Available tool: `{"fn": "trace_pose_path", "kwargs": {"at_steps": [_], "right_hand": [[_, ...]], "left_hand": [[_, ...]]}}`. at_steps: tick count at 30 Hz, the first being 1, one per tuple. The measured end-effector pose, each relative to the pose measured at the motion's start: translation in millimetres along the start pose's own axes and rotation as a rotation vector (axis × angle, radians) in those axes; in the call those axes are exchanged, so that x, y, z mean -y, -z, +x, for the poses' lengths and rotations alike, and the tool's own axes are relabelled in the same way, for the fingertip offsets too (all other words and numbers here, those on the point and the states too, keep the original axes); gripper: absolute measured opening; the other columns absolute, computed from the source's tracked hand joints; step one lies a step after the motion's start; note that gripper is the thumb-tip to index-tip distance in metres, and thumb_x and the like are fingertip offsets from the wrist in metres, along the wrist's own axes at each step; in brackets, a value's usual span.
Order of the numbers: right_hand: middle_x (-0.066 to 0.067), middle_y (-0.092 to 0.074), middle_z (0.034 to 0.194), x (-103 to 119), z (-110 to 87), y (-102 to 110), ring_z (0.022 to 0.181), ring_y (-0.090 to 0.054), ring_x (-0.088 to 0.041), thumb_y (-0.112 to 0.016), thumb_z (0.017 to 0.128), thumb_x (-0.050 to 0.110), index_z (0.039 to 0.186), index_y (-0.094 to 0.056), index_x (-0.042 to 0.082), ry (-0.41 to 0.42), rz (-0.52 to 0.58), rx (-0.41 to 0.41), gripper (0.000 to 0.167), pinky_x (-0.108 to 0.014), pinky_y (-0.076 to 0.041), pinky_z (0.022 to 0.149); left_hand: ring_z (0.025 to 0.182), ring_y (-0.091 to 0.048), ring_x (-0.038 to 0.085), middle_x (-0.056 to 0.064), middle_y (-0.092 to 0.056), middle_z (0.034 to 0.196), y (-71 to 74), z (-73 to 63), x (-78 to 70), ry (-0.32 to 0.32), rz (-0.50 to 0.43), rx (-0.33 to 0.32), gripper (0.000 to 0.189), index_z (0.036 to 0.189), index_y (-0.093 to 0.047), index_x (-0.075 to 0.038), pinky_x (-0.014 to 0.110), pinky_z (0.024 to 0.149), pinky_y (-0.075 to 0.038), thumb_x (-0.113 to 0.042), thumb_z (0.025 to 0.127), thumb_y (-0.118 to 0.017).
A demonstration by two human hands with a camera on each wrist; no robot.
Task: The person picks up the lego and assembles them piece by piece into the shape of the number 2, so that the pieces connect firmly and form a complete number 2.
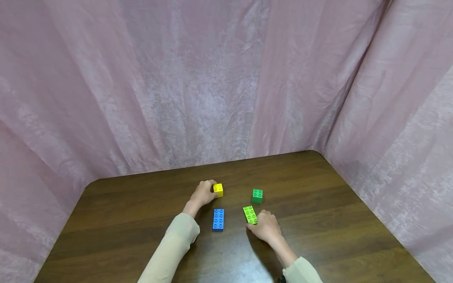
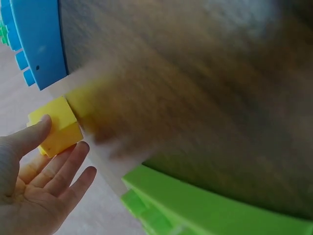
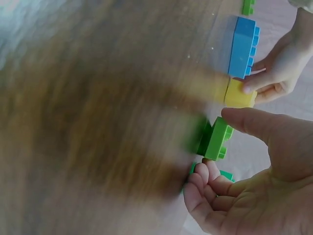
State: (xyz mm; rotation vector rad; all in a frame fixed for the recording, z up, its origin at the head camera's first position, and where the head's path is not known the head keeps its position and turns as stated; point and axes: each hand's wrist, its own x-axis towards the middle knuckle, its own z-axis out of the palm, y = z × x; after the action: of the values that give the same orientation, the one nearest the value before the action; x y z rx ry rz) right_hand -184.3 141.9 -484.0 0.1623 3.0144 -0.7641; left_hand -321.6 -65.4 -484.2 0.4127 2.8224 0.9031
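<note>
My left hand (image 1: 203, 193) pinches a small yellow brick (image 1: 218, 190) between thumb and fingers, studs up in the head view. The thumb lies along one side of it in the left wrist view. Nearer me is a longer blue brick (image 1: 218, 220) on the table. At the right, my right hand (image 1: 266, 226) holds a light green brick (image 1: 250, 215) by its sides, thumb at one and fingertips at the other, as the right wrist view shows. Just beyond that brick stands a small dark green brick (image 1: 257, 195), partly hidden by fingers in the right wrist view.
Another light green brick (image 2: 210, 200) lies near my left wrist; the left sleeve (image 1: 173, 243) hides it in the head view. Brown wood makes up the tabletop (image 1: 134, 204). Pink curtains (image 1: 198, 86) hang behind the table's far edge and along its right side.
</note>
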Motion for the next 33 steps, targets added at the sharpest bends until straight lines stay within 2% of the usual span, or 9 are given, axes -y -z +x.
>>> {"fn": "trace_pose_path", "kwargs": {"at_steps": [4,8,14,20,28,33], "right_hand": [[-0.011,-0.055,0.078,-3.2,0.6,1.4,0.068,-0.049,-0.024,-0.074,0.078,0.022,0.073,-0.055,0.003,-0.002,0.069,0.003,0.027,-0.034,-0.04,0.058],[-0.011,-0.057,0.08,-5.2,1.3,0.6,0.069,-0.051,-0.024,-0.071,0.076,0.02,0.076,-0.059,0.001,-0.005,0.107,-0.013,0.022,-0.034,-0.042,0.059],[-0.013,-0.06,0.08,-4.5,2.5,3.6,0.072,-0.055,-0.025,-0.071,0.073,0.022,0.089,-0.062,-0.003,-0.014,0.138,-0.071,0.03,-0.038,-0.045,0.063],[-0.015,-0.064,0.083,-3.2,2.2,12.8,0.074,-0.058,-0.025,-0.075,0.073,0.024,0.093,-0.064,-0.005,0.013,0.163,-0.132,0.037,-0.037,-0.046,0.065],[-0.013,-0.066,0.085,-2.0,4.2,21.7,0.078,-0.059,-0.02,-0.076,0.071,0.02,0.098,-0.068,-0.005,0.035,0.251,-0.182,0.037,-0.033,-0.045,0.068],[-0.013,-0.066,0.086,1.4,1.2,31.7,0.08,-0.063,-0.023,-0.076,0.071,0.018,0.099,-0.069,-0.004,0.063,0.266,-0.195,0.036,-0.034,-0.047,0.07]], "left_hand": [[0.11,-0.062,0.028,0.021,-0.064,0.126,3.0,-1.2,1.2,-0.019,0.003,-0.022,0.043,0.127,-0.06,0.003,0.045,0.097,-0.051,-0.011,0.088,-0.071],[0.104,-0.064,0.027,0.02,-0.067,0.121,5.9,-3.2,2.6,-0.03,-0.006,-0.043,0.042,0.125,-0.061,0.003,0.042,0.092,-0.053,-0.011,0.087,-0.072],[0.099,-0.064,0.025,0.019,-0.068,0.116,12.1,-7.6,1.0,-0.04,-0.032,-0.05,0.043,0.125,-0.061,0.004,0.039,0.088,-0.054,-0.013,0.087,-0.073],[0.086,-0.061,0.02,0.016,-0.069,0.104,19.4,-12.1,-6.5,-0.063,-0.088,-0.061,0.041,0.122,-0.063,0.004,0.032,0.079,-0.054,-0.013,0.086,-0.074],[0.086,-0.063,0.021,0.016,-0.07,0.103,25.3,-21.3,-11.0,-0.079,-0.125,-0.089,0.039,0.12,-0.063,0.005,0.033,0.079,-0.055,-0.012,0.086,-0.074],[0.087,-0.066,0.023,0.018,-0.07,0.103,31.9,-32.0,-15.3,-0.108,-0.18,-0.116,0.037,0.117,-0.064,0.005,0.035,0.078,-0.057,-0.01,0.084,-0.075]]}}
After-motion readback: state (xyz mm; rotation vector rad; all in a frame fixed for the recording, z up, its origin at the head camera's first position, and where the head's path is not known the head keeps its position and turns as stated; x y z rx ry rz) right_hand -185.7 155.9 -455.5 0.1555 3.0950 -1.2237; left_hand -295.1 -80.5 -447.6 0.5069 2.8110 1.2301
